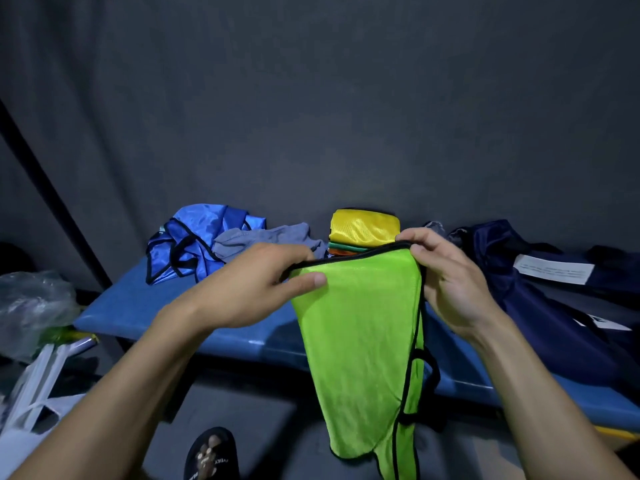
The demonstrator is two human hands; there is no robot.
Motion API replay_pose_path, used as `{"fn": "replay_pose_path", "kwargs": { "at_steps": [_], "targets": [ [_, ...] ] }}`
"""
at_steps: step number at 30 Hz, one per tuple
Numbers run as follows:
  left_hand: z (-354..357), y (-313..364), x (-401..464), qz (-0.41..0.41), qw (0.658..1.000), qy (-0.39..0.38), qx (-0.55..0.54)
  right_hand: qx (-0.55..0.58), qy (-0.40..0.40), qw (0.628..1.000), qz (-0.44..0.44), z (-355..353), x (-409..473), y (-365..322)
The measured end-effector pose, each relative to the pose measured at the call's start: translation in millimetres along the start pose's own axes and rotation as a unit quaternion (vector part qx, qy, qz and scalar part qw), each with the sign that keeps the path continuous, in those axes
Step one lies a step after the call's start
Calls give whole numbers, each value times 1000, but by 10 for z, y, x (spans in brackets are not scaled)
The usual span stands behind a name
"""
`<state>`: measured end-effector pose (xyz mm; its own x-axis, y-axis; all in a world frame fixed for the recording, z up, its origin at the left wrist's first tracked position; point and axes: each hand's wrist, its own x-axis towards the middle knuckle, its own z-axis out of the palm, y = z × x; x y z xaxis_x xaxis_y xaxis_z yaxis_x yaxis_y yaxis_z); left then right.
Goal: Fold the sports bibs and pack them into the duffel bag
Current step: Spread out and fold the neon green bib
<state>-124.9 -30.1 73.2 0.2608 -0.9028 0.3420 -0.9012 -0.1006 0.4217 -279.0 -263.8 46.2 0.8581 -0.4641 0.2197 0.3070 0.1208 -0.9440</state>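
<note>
Green bib [360, 341] hangs above the blue bench [194, 317] because your left hand [249, 285] and right hand [446, 275] pinch its black-trimmed top edge, letting it drape straight for folding.

- Dim overall; the grey backdrop [346, 98] fades darker toward the corners.
- The lime bib [360, 341] and yellow bib [363, 225] show brightest, with slight sheen.
- Wide-angle bending curves the blue bench [138, 306] edges.
- Edges look soft.
</note>
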Motion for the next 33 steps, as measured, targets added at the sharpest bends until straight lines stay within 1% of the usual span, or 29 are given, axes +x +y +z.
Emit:
{"fn": "replay_pose_path", "kwargs": {
  "at_steps": [1, 3, 4, 5, 6, 7, 9, 10, 12, 15, 16, 17, 19, 20, 22, 23, 25, 27, 28, 29, 31, 33],
  "targets": [
    [-44, 36, 2, -13, 998, 5, -67, -8, 0, 1000, -4, 7, 3, -14],
    [-156, 130, -6, -52, 975, 18, -214, -31, -5, 999, -17, 5, 0, -59],
    [-222, 166, -2, -60, 966, 25, -249, -53, -10, 998, -26, 10, -1, -83],
    [-292, 187, 7, -53, 969, 33, -238, -77, -15, 996, -35, 19, 0, -104],
    [-362, 178, 30, -35, 982, 46, -180, -98, -21, 994, -44, 28, 6, -130],
    [-445, 174, 65, -13, 993, 63, -95, -113, -27, 992, -50, 37, 12, -170],
    [-650, 238, 130, 28, 993, 90, 67, -138, -40, 988, -56, 55, 12, -279],
    [-763, 311, 161, 50, 988, 90, 115, -163, -45, 984, -60, 63, 15, -342],
    [-981, 520, 202, 75, 979, 70, 177, -228, -54, 970, -61, 96, 4, -483],
    [-1249, 834, 238, 47, 965, 24, 258, -275, -69, 957, -50, 185, -22, -730],
    [-1302, 933, 249, 23, 951, 9, 308, -296, -75, 951, -46, 221, -25, -813],
    [-1342, 1022, 258, -2, 928, -11, 373, -322, -83, 942, -45, 272, -30, -900],
    [-1373, 1164, 263, -38, 866, -56, 496, -360, -94, 927, -39, 404, -39, -1043],
    [-1366, 1212, 255, -44, 843, -72, 532, -366, -90, 926, -35, 473, -45, -1096],
    [-1383, 1278, 216, -48, 820, -75, 565, -362, -70, 929, -25, 598, -64, -1202],
    [-1414, 1292, 192, -45, 820, -59, 567, -356, -56, 933, -20, 637, -74, -1246],
    [-1459, 1219, 156, -12, 841, -7, 541, -345, -25, 938, -18, 665, -99, -1312],
    [-1475, 1150, 123, 68, 860, 72, 500, -332, 6, 943, -26, 687, -131, -1360],
    [-1466, 1126, 112, 96, 860, 102, 491, -317, 24, 947, -32, 705, -149, -1376],
    [-1449, 1116, 107, 103, 866, 125, 474, -294, 41, 954, -36, 738, -167, -1384],
    [-1448, 1137, 104, 55, 908, 123, 396, -240, 66, 968, -37, 829, -201, -1380],
    [-1455, 1158, 112, -15, 941, 62, 333, -202, 81, 975, -37, 894, -236, -1326]
  ]
}}
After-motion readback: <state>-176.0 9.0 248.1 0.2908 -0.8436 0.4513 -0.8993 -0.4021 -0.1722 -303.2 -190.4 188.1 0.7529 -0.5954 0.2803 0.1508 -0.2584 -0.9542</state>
